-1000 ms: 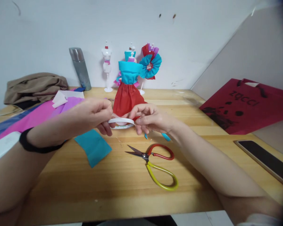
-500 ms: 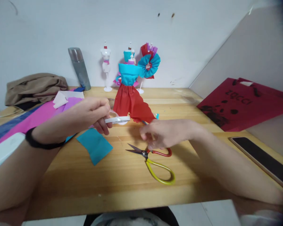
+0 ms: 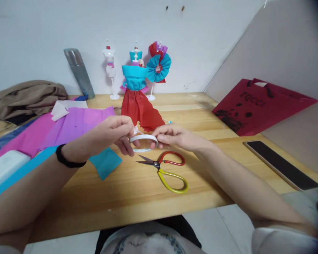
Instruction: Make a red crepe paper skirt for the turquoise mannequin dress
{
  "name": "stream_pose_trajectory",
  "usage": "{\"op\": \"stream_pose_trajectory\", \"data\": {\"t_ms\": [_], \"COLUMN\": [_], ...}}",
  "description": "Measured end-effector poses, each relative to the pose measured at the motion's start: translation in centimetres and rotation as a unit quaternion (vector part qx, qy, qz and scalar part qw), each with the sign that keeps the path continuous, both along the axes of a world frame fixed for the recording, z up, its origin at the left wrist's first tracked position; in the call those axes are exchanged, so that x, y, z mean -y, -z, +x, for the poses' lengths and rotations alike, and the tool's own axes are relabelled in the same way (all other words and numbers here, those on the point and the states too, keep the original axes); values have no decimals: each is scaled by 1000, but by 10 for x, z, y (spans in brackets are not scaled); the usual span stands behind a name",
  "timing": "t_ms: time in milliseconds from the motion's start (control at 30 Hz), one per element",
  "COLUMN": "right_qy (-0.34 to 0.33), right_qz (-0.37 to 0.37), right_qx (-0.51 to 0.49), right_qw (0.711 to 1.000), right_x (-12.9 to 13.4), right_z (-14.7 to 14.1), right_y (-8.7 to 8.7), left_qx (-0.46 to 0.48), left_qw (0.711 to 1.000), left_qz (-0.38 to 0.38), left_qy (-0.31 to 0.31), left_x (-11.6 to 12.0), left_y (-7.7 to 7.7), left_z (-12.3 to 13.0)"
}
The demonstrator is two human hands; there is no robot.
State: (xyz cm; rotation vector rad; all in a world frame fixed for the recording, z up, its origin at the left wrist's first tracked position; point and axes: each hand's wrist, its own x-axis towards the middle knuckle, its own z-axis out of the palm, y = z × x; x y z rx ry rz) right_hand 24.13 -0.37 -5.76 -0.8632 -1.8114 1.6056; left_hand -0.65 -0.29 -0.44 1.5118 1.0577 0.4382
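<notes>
A white tape roll (image 3: 148,137) sits at centre frame, the right hand's (image 3: 175,136) fingers clamped on its rim. The left hand's (image 3: 118,129) fingers pinch a small pale scrap (image 3: 136,130), possibly loose tape. Just below, open scissors (image 3: 156,164) lie on the counter (image 3: 108,197). Above, the red skirt (image 3: 141,110) and turquoise top (image 3: 134,73) look mostly assembled; the turquoise square (image 3: 106,164), lower left of centre, appears unworked.

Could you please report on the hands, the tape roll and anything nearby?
Left hand and right hand both gripping white tape roll. Roll held above table. Open scissors close by, apart from both hands.
</notes>
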Motion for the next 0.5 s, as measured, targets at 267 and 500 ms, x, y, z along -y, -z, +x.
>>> {"op": "stream_pose_trajectory", "data": {"t_ms": [267,500], "right_qy": [80,101], "right_qz": [-34,-80], "right_qx": [-29,-113], "right_qw": [996,985], "right_x": [7,2], "right_z": [1,-3], "right_y": [16,30], "left_qx": [76,147], "left_qw": [996,983], "left_qz": [-8,-77], "left_qy": [-56,-76], "left_x": [2,-4], "left_y": [8,18], "left_z": [4,5]}}
